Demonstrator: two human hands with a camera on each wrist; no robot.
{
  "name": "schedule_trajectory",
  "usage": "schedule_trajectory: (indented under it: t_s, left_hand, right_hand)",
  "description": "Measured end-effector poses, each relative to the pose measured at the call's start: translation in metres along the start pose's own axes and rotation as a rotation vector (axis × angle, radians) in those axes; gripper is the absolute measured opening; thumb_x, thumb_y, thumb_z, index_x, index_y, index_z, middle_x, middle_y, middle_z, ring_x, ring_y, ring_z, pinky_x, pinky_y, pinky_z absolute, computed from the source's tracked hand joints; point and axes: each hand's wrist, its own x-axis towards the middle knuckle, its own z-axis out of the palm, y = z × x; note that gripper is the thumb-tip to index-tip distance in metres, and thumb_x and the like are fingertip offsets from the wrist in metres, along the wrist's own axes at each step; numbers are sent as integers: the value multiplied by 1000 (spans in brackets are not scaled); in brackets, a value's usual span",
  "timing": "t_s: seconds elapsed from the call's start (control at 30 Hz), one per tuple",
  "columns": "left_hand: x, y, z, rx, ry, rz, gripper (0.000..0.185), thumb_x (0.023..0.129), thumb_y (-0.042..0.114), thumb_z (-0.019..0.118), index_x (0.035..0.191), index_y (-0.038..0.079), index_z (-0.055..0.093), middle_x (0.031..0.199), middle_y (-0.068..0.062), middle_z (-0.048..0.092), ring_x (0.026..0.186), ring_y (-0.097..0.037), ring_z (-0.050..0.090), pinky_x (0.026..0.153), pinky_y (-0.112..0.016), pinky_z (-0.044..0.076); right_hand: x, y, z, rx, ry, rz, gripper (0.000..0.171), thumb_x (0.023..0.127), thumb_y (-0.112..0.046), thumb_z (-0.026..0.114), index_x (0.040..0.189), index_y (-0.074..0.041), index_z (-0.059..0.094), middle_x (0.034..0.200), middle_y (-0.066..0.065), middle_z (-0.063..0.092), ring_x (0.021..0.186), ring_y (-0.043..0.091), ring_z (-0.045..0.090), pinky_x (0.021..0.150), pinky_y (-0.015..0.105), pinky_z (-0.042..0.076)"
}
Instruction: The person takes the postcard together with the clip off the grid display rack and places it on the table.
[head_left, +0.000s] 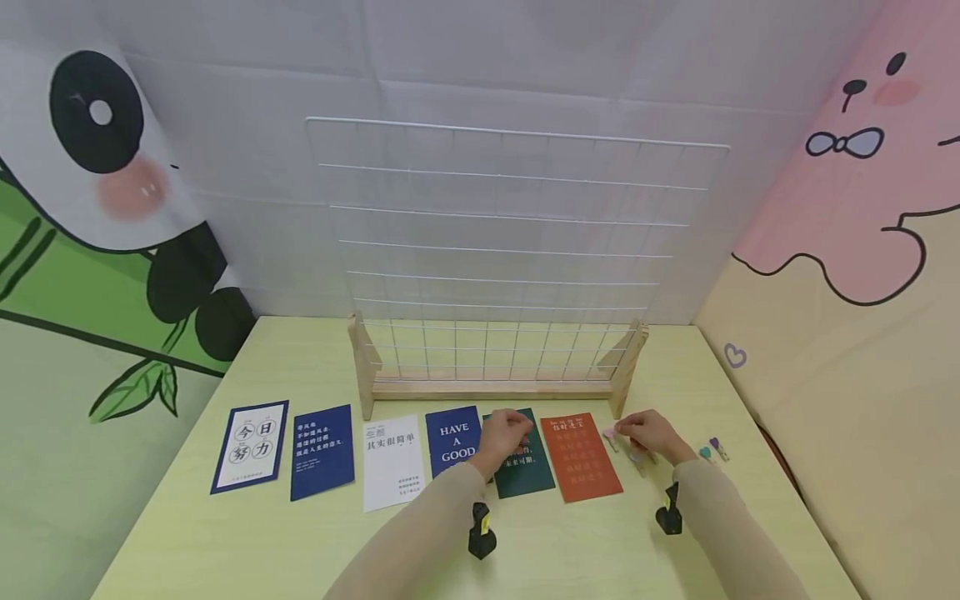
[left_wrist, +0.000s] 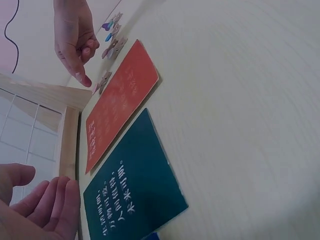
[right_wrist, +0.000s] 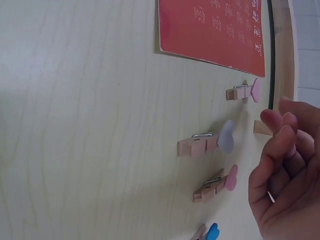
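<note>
My left hand (head_left: pixel 502 437) hovers above the green card (head_left: pixel 528 475), partly covering it in the head view. Its fingers (left_wrist: pixel 55 207) are relaxed and hold nothing. To the right, my right hand (head_left: pixel 651 433) is over a row of small wooden clothespins with heart-shaped tops. Its fingers bend loosely, with thumb and forefinger close together and nothing visible between them. Closest to the red card (head_left: pixel 581 457) lies a clothespin with a pink heart (right_wrist: pixel 243 92). Beside it lie one with a pale heart (right_wrist: pixel 202 144), another pink one (right_wrist: pixel 216 186) and a blue one (right_wrist: pixel 212 232).
A white wire grid (head_left: pixel 495 222) stands in a wooden base (head_left: pixel 491 390) behind the cards. Leftward lie a blue "HAVE A GOOD" card (head_left: pixel 453 433), a white card (head_left: pixel 393 467), a dark blue card (head_left: pixel 322 454) and a blue-bordered card (head_left: pixel 250 447). A purple-heart clothespin (head_left: pixel 718 448) lies far right.
</note>
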Motion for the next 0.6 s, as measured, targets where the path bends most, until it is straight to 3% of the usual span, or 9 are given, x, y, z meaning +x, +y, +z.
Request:
schedule_trajectory:
  t_s: [0.13,0.27,0.47,0.6]
  left_hand:
    - [1,5,-14,23,2,57,20,86,9,56,99,-5,60,87,-21,60,76,-36,58,59,-39,51]
    - [0,13,-33,60,3,87,21,87,11,56,101,-3,59,86,-14,58,79,-35,57,63,-42,51]
    - [-4,24,-63,138,6,149,21,88,14,55,102,-1,59,88,-8,57,77,-24,58,61,-35,51]
    - [-8,27,-83,176,28,154,21,88,14,55,102,0,59,91,-8,58,80,-21,58,61,-31,51]
  right_hand:
    - [-2,-5,-4,-25,13,-41,26,89,-11,50,103,10,58,55,2,48,48,11,42,46,25,38]
    - [-4,-12,-9,-35,14,-69,28,90,-10,49,106,12,56,56,2,50,47,12,44,46,28,41]
    - [-9,-24,-17,-71,15,-114,30,91,-12,48,108,12,55,58,6,53,48,17,50,50,41,47]
    - [-13,-30,-21,-93,15,-139,31,91,-13,49,108,12,55,58,6,53,49,18,52,53,44,47]
